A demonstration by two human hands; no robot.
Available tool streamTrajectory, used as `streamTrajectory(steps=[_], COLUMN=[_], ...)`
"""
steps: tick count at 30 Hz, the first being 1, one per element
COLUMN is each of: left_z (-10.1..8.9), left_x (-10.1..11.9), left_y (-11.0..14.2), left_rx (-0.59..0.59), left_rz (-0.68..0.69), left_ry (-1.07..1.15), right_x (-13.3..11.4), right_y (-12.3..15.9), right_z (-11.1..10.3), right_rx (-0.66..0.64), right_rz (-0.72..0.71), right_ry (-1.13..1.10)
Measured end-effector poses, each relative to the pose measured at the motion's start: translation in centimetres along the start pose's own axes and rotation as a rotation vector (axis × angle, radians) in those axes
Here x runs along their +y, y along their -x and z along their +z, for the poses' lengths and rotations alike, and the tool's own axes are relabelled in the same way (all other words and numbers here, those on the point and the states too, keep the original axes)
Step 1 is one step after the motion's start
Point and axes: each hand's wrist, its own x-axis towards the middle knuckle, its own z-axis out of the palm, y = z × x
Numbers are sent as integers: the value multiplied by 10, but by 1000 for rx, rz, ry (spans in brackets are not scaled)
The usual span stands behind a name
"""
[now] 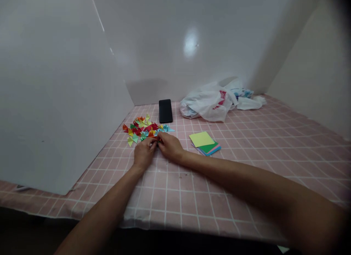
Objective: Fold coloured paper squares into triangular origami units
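1. Folded paper birds lie heaped on the table; likely light, crushable, best pinched at the thick body fold.
2. Left hand and right hand: fingers curled, close together (whether anything is held, I cannot tell).
3. Paper squares: probably flexible, slippery; lift by edges.

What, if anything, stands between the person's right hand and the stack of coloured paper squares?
Nothing visible does. Only the pink checked cloth shows between the right hand and the stack of paper squares; the black phone and white plastic bag lie farther back, outside that path.
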Motion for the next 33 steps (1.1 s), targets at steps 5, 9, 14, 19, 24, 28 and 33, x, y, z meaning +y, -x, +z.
streamTrajectory(steps=[5,9,14,19,24,28,33], left_z=[1,0,0,1,2,1,0], left_x=[-1,0,0,-1,-2,-1,0], left_y=[0,0,0,-1,-1,-1,-1], left_rx=[-3,-4,-9,-1,1,-2,-1], left_rz=[9,15,22,23,25,27,23], left_ry=[0,-8,0,-1,-10,-15,-6], right_x=[-2,-1,0,-3,-3,-4,-4], right_y=[1,0,1,1,1,1,2], right_z=[0,0,0,-2,-2,-3,-4], right_rx=[-8,-8,-8,-11,-15,-19,-25], right_rz=[-10,-12,-29,-12,3,3,-20], right_ry=[29,43,43,57,71,73,62])
